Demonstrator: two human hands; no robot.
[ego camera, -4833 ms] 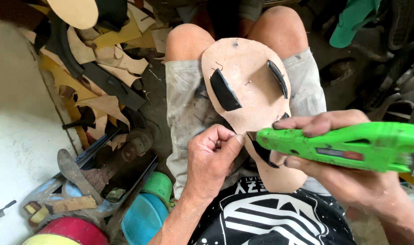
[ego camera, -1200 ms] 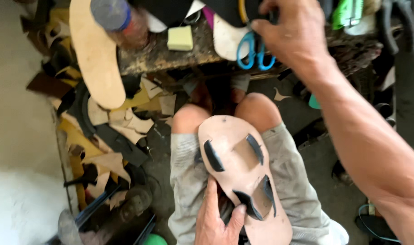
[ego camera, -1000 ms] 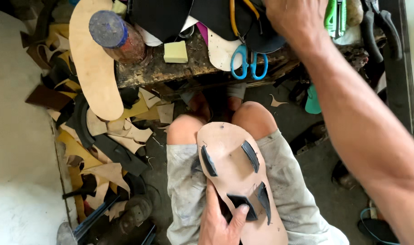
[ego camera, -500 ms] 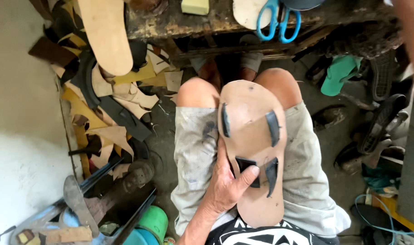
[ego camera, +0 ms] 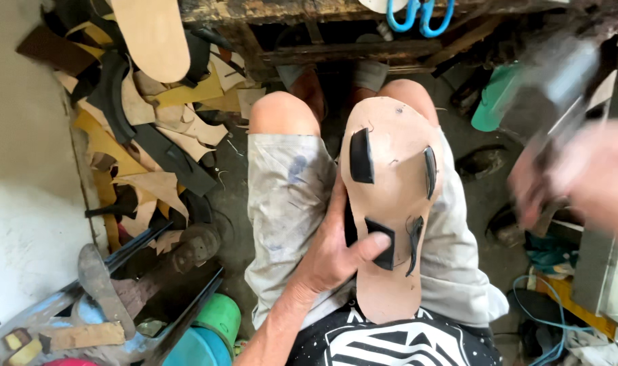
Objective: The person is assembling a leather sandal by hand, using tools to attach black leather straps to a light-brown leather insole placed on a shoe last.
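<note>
A tan leather sandal sole (ego camera: 390, 203) lies underside up along my right thigh, with black strap ends (ego camera: 361, 156) folded onto it. My left hand (ego camera: 333, 254) grips the sole's left edge, and its thumb presses on the lower black strap end (ego camera: 382, 238). My right hand (ego camera: 580, 177) is motion-blurred at the right edge, apart from the sole. It is closed around a blurred dark tool (ego camera: 558, 71) that points up and away; I cannot make out what kind of tool it is.
A worn wooden bench (ego camera: 336, 15) crosses the top, with blue-handled scissors (ego camera: 421, 13) on it. Leather scraps (ego camera: 153, 135) and a tan insole (ego camera: 153, 37) pile up at left. An iron shoe stand (ego camera: 180, 254) and green and blue tubs (ego camera: 207, 332) sit at lower left. A teal sandal (ego camera: 497, 98) lies on the floor.
My right hand has come down from the bench to the right side with a tool in it. My left thumb has settled on the lower strap end. The view has tilted down towards my lap.
</note>
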